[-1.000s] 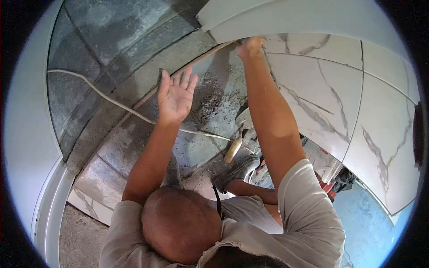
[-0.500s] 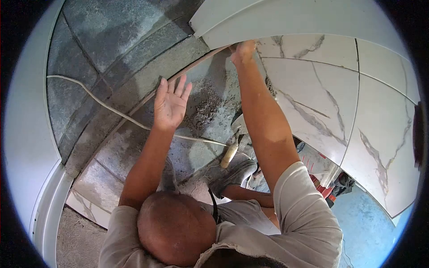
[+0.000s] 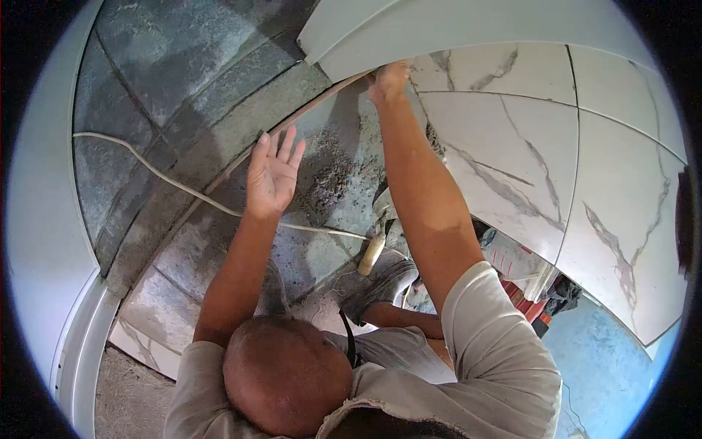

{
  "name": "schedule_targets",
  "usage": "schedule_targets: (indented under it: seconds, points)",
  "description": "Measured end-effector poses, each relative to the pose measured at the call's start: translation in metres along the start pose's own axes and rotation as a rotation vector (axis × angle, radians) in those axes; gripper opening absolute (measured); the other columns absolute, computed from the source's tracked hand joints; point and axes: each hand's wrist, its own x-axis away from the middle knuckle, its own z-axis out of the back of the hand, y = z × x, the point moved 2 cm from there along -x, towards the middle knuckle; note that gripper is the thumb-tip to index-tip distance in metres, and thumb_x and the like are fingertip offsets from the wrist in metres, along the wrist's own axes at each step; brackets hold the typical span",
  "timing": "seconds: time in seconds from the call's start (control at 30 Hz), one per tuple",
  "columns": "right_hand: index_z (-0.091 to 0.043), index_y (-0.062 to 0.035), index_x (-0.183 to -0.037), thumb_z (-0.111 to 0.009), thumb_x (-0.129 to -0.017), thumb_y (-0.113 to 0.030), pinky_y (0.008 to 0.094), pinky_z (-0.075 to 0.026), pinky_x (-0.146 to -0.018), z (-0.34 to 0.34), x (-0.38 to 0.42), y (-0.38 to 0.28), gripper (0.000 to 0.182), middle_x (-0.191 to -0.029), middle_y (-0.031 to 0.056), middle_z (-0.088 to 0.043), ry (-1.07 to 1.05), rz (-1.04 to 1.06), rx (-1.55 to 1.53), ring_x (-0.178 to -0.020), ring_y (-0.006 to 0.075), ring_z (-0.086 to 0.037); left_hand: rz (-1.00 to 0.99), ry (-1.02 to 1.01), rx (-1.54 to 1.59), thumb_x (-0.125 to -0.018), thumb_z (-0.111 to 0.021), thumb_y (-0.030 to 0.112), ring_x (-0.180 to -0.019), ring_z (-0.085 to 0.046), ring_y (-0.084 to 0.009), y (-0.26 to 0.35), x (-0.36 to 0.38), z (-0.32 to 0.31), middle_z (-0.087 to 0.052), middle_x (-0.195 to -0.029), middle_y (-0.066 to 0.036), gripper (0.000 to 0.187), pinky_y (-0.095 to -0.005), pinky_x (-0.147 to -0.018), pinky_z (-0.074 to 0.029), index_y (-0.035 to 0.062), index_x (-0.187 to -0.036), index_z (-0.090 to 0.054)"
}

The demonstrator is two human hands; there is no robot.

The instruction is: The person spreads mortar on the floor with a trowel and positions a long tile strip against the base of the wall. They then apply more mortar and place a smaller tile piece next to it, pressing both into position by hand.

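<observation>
A long thin strip, reddish-brown on its edge, runs across the floor from the lower left to the white panel at the top. My left hand lies palm up beside it, fingers spread, the thumb against or very near its edge. At the far end of the strip, my right hand has its fingers bent round the end, partly hidden by the panel's edge. Below my hands, a trowel with a pale handle rests on the floor near my shoe. Dark loose crumbs lie between my forearms.
A white cable crosses the strip and passes by my left wrist. White marble-look tiles cover the right side, grey tiles the upper left. A white panel borders the top. Red items lie under the tile edge.
The whole view has shifted slightly. Both hands keep nearly the same places along the strip, and the left hand is still spread beside it.
</observation>
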Motion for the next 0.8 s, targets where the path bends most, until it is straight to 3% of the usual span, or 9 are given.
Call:
schedule_targets:
  seconds: [0.17, 0.23, 0.3, 0.47, 0.73, 0.8]
  points:
    - [-0.021, -0.0074, -0.149, -0.013, -0.099, -0.059, 0.042, -0.025, -0.113, -0.005, 0.003, -0.004, 0.073, -0.153, 0.0114, -0.027, 0.126, 0.045, -0.05, -0.137, 0.0298, -0.03, 0.009, 0.039, -0.027, -0.093, -0.061, 0.026, -0.139, -0.029, -0.0322, 0.001, 0.001, -0.004, -0.034, -0.146, -0.013, 0.044, -0.0472, -0.115, -0.025, 0.0034, -0.128, -0.046]
    - [-0.022, -0.0064, -0.149, -0.014, -0.099, -0.058, 0.0415, -0.027, -0.112, -0.001, 0.002, -0.003, 0.073, -0.151, 0.0115, -0.03, 0.066, 0.101, -0.041, -0.135, 0.0294, -0.032, 0.007, 0.044, -0.037, -0.093, -0.061, 0.026, -0.139, -0.029, -0.032, 0.001, 0.001, -0.003, -0.032, -0.147, -0.014, 0.046, -0.0471, -0.115, -0.025, 0.0029, -0.129, -0.045]
    - [-0.024, -0.0055, -0.148, -0.015, -0.099, -0.058, 0.041, -0.028, -0.111, 0.002, -0.002, -0.001, 0.073, -0.15, 0.0117, -0.032, 0.0, 0.154, -0.031, -0.134, 0.0291, -0.034, 0.012, 0.017, -0.036, -0.093, -0.061, 0.027, -0.139, -0.03, -0.0308, 0.0, 0.0, -0.001, -0.034, -0.146, -0.013, 0.047, -0.0466, -0.115, -0.025, 0.0027, -0.129, -0.045]
    - [-0.031, -0.0032, -0.145, -0.016, -0.099, -0.059, 0.04, -0.036, -0.105, -0.009, 0.013, -0.016, 0.074, -0.139, 0.0137, -0.045, 0.22, 0.001, 0.12, -0.124, 0.0293, -0.045, 0.012, 0.03, -0.058, -0.092, -0.062, 0.028, -0.139, -0.03, -0.03, 0.001, -0.001, 0.0, -0.038, -0.144, -0.012, 0.045, -0.0461, -0.115, -0.026, 0.0034, -0.127, -0.047]
    - [-0.036, 0.0011, -0.141, -0.018, -0.1, -0.056, 0.0401, -0.037, -0.103, 0.007, -0.004, 0.002, 0.073, -0.137, 0.015, -0.047, 0.122, 0.08, -0.06, -0.122, 0.0298, -0.047, 0.014, 0.019, -0.105, -0.093, -0.06, 0.028, -0.138, -0.031, -0.0301, 0.001, 0.001, -0.001, -0.042, -0.142, -0.011, 0.038, -0.0472, -0.115, -0.026, 0.0056, -0.122, -0.051]
    - [-0.036, 0.0012, -0.141, -0.019, -0.1, -0.056, 0.0401, -0.037, -0.103, 0.019, -0.014, 0.014, 0.072, -0.137, 0.0154, -0.047, 0.105, 0.129, -0.059, -0.12, 0.0301, -0.048, 0.022, -0.023, -0.079, -0.09, -0.066, 0.024, -0.134, -0.038, -0.0306, 0.0, 0.001, 0.005, -0.051, -0.133, -0.006, 0.031, -0.0482, -0.113, -0.027, 0.0084, -0.115, -0.056]
